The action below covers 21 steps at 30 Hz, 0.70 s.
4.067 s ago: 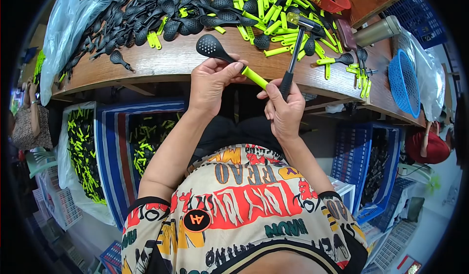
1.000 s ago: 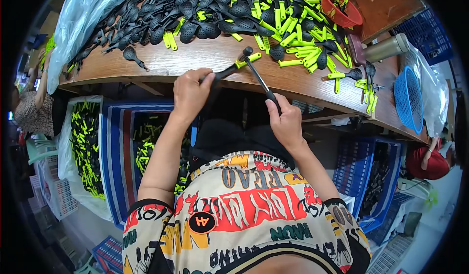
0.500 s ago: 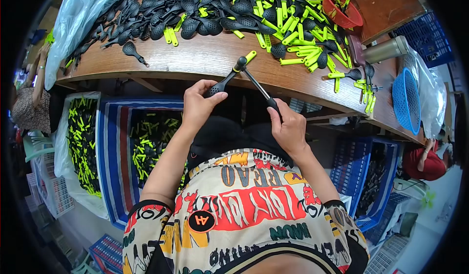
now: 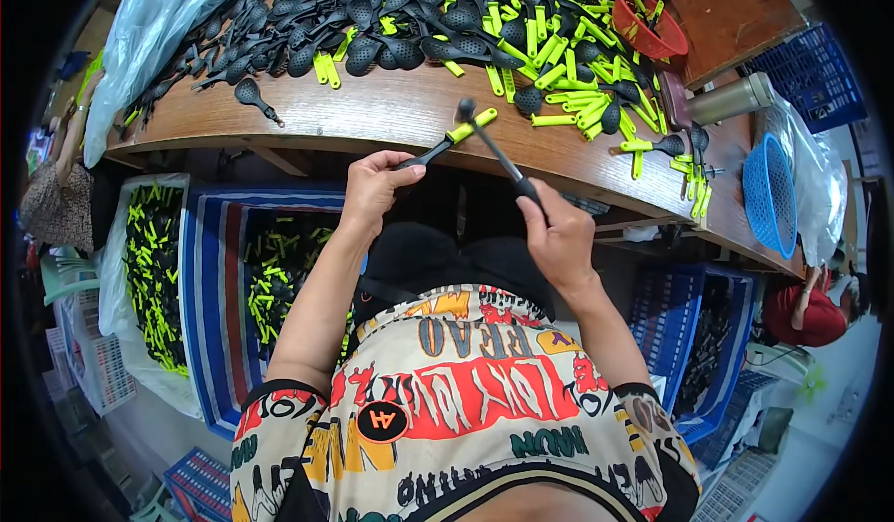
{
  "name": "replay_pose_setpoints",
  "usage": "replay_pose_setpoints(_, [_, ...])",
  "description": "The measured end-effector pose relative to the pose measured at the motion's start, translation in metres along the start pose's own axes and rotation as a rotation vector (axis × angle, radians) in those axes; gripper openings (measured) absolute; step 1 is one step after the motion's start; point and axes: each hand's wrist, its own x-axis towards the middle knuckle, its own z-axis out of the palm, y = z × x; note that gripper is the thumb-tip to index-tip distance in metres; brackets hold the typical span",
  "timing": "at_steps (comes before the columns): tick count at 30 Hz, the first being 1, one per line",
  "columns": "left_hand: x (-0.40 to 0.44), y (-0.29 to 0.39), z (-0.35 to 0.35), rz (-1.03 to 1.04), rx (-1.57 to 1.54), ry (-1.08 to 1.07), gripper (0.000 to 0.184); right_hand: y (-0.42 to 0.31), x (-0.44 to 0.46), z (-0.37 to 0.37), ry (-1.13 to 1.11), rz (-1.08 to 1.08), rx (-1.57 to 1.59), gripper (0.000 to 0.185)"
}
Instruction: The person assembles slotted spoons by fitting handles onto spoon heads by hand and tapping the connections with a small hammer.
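My left hand point(image 4: 374, 191) is closed around the bowl end of a black slotted spoon point(image 4: 432, 155). The spoon's lime-green handle point(image 4: 472, 127) points away from me over the table's front edge. In my right hand point(image 4: 564, 231) is a hammer point(image 4: 501, 157) with a black grip, a metal shaft and a dark, slightly blurred head. That head overlaps the green handle in view; whether it touches cannot be told. Beyond both hands, a heap of black spoon heads point(image 4: 363, 52) and loose green handles point(image 4: 556, 75) covers the back of the wooden table.
A red basket point(image 4: 650, 24), a metal flask point(image 4: 731, 101) and a blue basket point(image 4: 769, 196) stand at the table's right. Crates hold spoons at left point(image 4: 216, 308) and dark pieces at right point(image 4: 672, 326). Other people sit at both sides; one wears a red top point(image 4: 803, 315).
The hammer head has shifted from the joint of spoon and handle to above the green handle. My right hand has turned and moved slightly right; the spoon now lies flatter, its bowl more hidden.
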Motion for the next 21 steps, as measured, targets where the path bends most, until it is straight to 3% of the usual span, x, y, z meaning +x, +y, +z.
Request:
replay_pose_setpoints(2, [0.003, 0.000, -0.001, -0.004, 0.007, -0.009, 0.018, -0.014, 0.004, -0.007, 0.163, -0.034, 0.253, 0.023])
replay_pose_setpoints(5, [-0.001, 0.006, -0.001, -0.006, 0.021, -0.028, 0.019, -0.018, -0.008, -0.015, 0.200, 0.010, 0.280, 0.027])
replay_pose_setpoints(6, [-0.001, 0.007, 0.001, -0.005, 0.022, -0.032, 0.019, -0.006, -0.003, -0.004, 0.227, -0.180, 0.120, 0.029])
replay_pose_setpoints(7, [-0.001, 0.007, 0.004, 0.039, 0.024, -0.019, 0.019, 0.003, -0.009, 0.002, -0.039, -0.124, -0.189, 0.029])
replay_pose_setpoints(9, [-0.001, 0.009, 0.007, 0.084, 0.028, -0.009, 0.020, 0.006, -0.011, 0.006, -0.046, -0.050, -0.162, 0.026])
replay_pose_setpoints(13, [-0.002, 0.010, 0.006, 0.062, 0.049, 0.011, 0.019, -0.007, 0.000, -0.008, 0.071, -0.017, 0.157, 0.028])
replay_pose_setpoints(14, [-0.001, 0.008, 0.005, 0.070, 0.056, -0.003, 0.019, -0.017, -0.004, -0.014, 0.201, 0.013, 0.317, 0.029])
replay_pose_setpoints(16, [0.003, 0.001, 0.002, 0.074, 0.069, -0.024, 0.019, -0.014, -0.010, -0.011, 0.219, -0.012, 0.234, 0.032])
replay_pose_setpoints(17, [0.010, -0.007, 0.001, 0.131, 0.065, -0.032, 0.020, 0.003, -0.010, 0.003, 0.145, -0.130, 0.077, 0.032])
replay_pose_setpoints(18, [0.012, -0.007, 0.002, 0.189, 0.058, -0.037, 0.021, 0.004, -0.012, 0.007, -0.069, -0.111, -0.147, 0.032])
replay_pose_setpoints(21, [0.012, -0.007, 0.001, 0.173, 0.047, -0.056, 0.023, -0.003, -0.010, 0.006, -0.024, -0.096, -0.125, 0.031])
